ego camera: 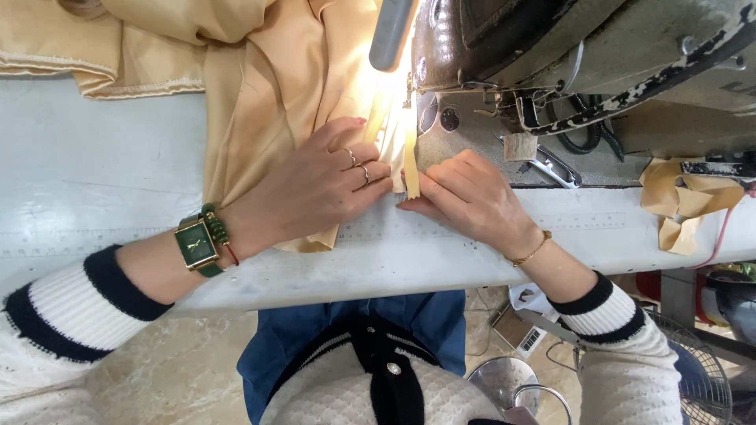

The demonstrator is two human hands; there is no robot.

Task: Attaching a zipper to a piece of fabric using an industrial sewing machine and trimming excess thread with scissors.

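From my feed: left hand (315,185) lies flat, fingers spread open on the tan fabric (268,86), right hand (465,197) has its fingers pinched on the fabric's folded edge (409,161) beside the sewing machine (567,55), all on the white worktop (102,165)

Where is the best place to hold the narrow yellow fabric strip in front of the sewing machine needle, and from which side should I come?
Probably pinch the narrow strip at its near free end, coming from the right, as the right hand does. It stands on edge beside the flat tan fabric, which the left hand already covers; farther up, the sewing machine head crowds the needle area.
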